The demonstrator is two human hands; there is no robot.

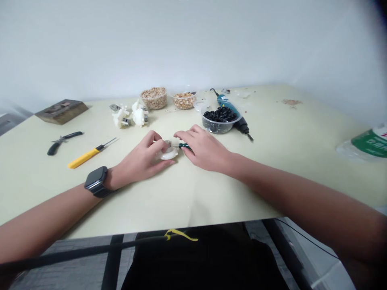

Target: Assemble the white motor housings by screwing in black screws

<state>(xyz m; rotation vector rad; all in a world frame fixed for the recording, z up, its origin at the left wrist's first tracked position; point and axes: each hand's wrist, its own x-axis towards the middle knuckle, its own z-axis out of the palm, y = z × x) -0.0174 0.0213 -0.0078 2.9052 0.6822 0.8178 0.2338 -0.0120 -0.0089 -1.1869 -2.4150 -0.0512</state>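
My left hand [145,156], with a dark watch on its wrist, is closed on a small white part [169,154] resting on the table. A greyish piece sits at the top of that part, partly covered by my fingers. From the right, my right hand [204,149] grips a dark green screwdriver [185,146]. Its thin shaft lies level and points left at the white part. My fingers hide where the tip meets it.
On the pale table [169,201] lie pliers [62,140], a yellow screwdriver [87,156], a brown block [63,111], white parts [121,117], bowls of beads [154,98], a bowl of black pieces [220,117], a teal tool [228,105] and a bottle [367,144].
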